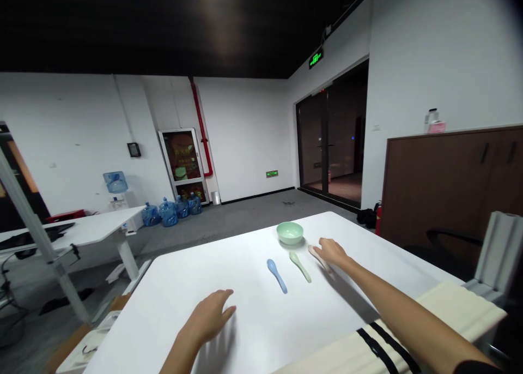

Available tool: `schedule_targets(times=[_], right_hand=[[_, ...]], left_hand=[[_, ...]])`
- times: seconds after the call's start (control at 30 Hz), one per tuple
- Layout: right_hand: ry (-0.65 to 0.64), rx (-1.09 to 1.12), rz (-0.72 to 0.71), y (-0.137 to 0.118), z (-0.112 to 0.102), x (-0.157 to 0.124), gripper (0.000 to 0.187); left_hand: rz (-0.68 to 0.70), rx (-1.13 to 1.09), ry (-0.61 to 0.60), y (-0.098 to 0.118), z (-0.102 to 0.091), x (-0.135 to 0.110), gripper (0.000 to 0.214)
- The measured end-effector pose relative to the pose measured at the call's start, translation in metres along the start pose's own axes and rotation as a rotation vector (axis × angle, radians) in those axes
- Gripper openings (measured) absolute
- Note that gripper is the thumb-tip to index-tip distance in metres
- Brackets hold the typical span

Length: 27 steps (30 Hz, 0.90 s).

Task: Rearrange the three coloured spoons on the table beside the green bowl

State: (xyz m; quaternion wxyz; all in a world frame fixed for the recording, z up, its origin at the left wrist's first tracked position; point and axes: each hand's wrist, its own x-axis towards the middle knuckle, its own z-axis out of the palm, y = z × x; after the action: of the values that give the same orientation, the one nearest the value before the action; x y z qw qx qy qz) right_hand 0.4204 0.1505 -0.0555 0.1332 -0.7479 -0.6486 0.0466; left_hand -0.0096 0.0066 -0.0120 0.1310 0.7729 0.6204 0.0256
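On the white table [370,254], a pale green bowl [290,233] sits toward the far edge, and nothing shows inside it, as far as this low angle allows. All three spoons lie outside it on the tabletop, so none is in the bowl at this moment. A blue spoon [277,276] and a green spoon [300,267] lie side by side and slightly apart, just nearer than the bowl, and a cream spoon [317,257] lies to their right, close by the bowl. The right hand [332,252] reaches out over the cream spoon, its fingers [321,247] lying on or just above it; whether they are gripping it cannot be told from this view. The left hand [208,317] hovers over the near part of the table, well apart from the spoons, its fingers spread and relaxed, holding nothing. Beyond the table, on the far left, blue water jugs [171,211] stand on the floor near a water cooler [116,182], and to the right a brown cabinet [441,188] stands against the wall.
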Motion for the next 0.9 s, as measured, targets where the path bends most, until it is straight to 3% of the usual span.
schedule_targets(times=[0.2, 0.47, 0.73, 0.9], right_hand=[[-0.083, -0.056, 0.061, 0.016, 0.017, 0.001, 0.041], [-0.183, -0.063, 0.029, 0.023, 0.028, 0.004, 0.035], [-0.211, -0.094, -0.015, 0.021, 0.033, 0.001, 0.031], [-0.164, -0.085, -0.017, 0.017, 0.03, 0.002, 0.031]], left_hand=[[-0.002, 0.001, 0.011, 0.0, 0.001, 0.002, 0.059], [-0.006, 0.005, -0.012, 0.002, 0.0, 0.002, 0.06], [-0.003, -0.009, -0.004, -0.001, 0.003, 0.004, 0.062], [-0.011, 0.005, -0.016, 0.002, -0.001, 0.001, 0.061]])
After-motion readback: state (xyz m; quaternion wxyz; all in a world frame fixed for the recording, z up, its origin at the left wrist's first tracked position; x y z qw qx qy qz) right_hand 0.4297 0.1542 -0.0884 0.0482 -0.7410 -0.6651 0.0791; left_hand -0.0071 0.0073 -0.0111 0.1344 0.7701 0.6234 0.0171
